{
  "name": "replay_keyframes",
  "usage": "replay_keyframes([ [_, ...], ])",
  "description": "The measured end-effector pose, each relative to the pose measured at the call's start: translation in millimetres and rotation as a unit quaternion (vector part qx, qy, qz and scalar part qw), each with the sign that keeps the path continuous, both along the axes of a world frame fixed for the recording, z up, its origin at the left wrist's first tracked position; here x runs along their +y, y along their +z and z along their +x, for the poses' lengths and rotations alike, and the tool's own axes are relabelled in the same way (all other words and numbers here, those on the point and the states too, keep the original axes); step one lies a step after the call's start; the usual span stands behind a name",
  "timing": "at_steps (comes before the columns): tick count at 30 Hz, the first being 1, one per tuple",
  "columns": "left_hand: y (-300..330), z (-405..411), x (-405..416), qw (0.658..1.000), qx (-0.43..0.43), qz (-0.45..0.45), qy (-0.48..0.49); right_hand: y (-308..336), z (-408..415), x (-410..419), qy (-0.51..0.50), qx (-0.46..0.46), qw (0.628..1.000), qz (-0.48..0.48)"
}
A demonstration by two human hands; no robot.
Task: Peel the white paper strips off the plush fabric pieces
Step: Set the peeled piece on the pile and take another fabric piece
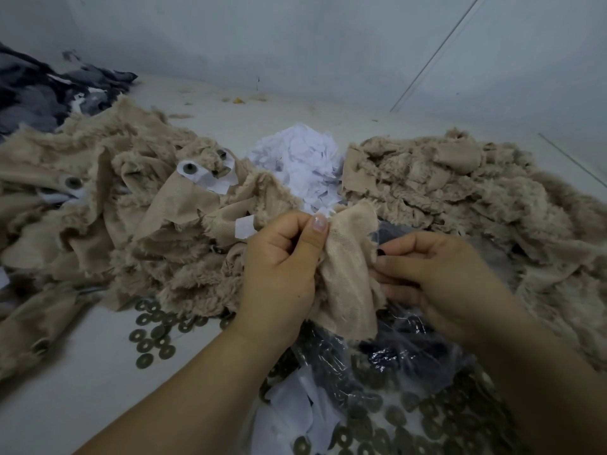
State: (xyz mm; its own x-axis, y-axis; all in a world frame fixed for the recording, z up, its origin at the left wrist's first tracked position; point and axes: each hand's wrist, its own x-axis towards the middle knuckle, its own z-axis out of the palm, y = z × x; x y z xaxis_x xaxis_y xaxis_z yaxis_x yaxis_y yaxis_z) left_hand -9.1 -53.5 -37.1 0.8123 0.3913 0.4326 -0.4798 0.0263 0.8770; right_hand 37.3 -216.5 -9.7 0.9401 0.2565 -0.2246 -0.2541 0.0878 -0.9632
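Beige plush piece (pixel 348 274), mesh backing turned up, hangs between both hands just above a clear plastic bag (pixel 394 366) of dark metal washers at the worktop's near edge. The left hand (pixel 282 261) pinches its top edge between thumb and curled fingers; the right hand (pixel 437 274) grips its right side, fingers curled behind the fabric. No white strip shows on this piece, so it looks either freshly stripped or being searched; the next move likely calls for turning it over or setting it aside. Farther back, the left heap (pixel 131 192) still carries white paper strips (pixel 210 180), peeled scraps (pixel 302 162) sit mid-worktop, and the right heap (pixel 443 185) looks clean.
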Motion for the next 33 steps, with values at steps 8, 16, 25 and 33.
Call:
replay_keyframes([
  [8, 0.9, -3.4, -4.4, 0.999, 0.0, 0.026, -0.023, -3.4, -5.8, 5.3, 0.071, 0.077, 0.989, 0.108],
  [16, 0.9, -0.7, -3.0, 1.0, -0.001, 0.01, 0.006, -3.2, -2.7, 3.6, 0.058, 0.074, 0.969, 0.227],
  [25, -0.8, 0.5, -2.1, 1.0, 0.014, 0.017, 0.003, -3.4, -14.6, 6.7, 0.138, 0.149, 0.969, 0.141],
  [33, -3.2, 0.9, -3.8, 0.999, 0.014, 0.047, -0.01, -0.5, -13.4, 4.3, -0.021, -0.183, 0.973, -0.139],
])
